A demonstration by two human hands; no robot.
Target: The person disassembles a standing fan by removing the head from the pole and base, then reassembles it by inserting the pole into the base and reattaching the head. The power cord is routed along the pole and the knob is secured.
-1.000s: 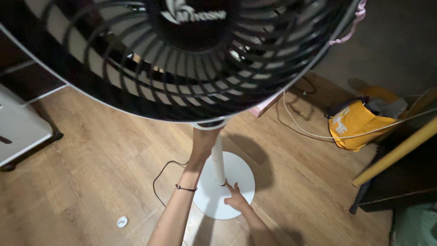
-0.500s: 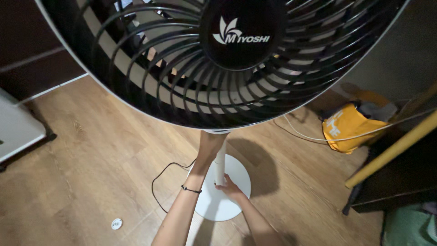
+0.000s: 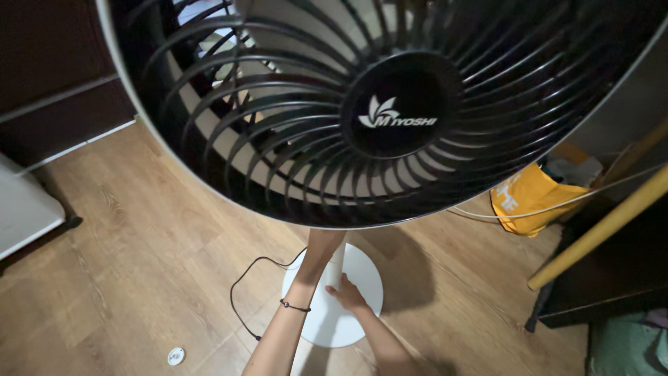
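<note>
A standing fan fills the view: its black round grille [image 3: 390, 125] hangs close in front of me, above a white pole [image 3: 337, 264] and a round white base [image 3: 365, 271] on the wooden floor. My left hand [image 3: 321, 249], with a dark bracelet on the wrist, reaches up along the pole and closes on it just under the grille, which hides the fingers. My right hand [image 3: 346, 295] grips the pole low down, right above the base.
A black power cord [image 3: 240, 292] loops on the floor left of the base, near a small white disc [image 3: 176, 356]. A yellow bag [image 3: 529, 202], a slanted yellow rod [image 3: 598, 233] and dark furniture stand at the right. A white unit [image 3: 21, 209] sits at the left.
The grille has dropped lower and nearer in view. My right hand went from touching the base with spread fingers to gripping the pole's lower end. My left hand stays on the pole.
</note>
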